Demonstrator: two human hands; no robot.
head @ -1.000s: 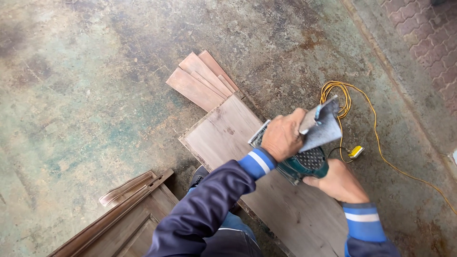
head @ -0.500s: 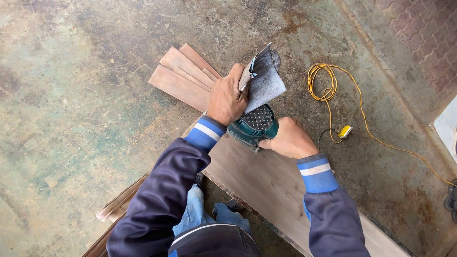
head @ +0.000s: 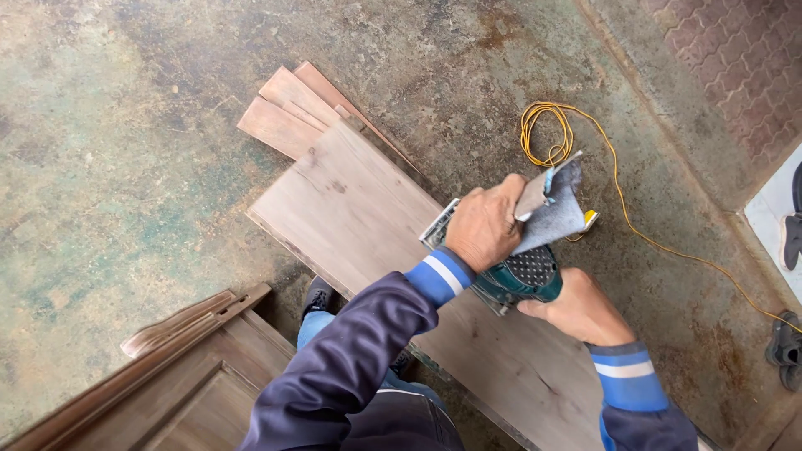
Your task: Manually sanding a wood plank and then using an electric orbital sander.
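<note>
At far left a panelled wooden door piece (head: 180,392) lies on the concrete floor (head: 125,167). A long wooden plank (head: 368,225) runs diagonally from upper left to lower right, over thinner slats (head: 280,113). The left hand (head: 484,225) clasps the front of a green sander (head: 518,280) together with a grey sandpaper sheet (head: 555,213); the right hand (head: 581,311), just behind, grips its rear. A yellow cord (head: 547,134) coils beyond.
</note>
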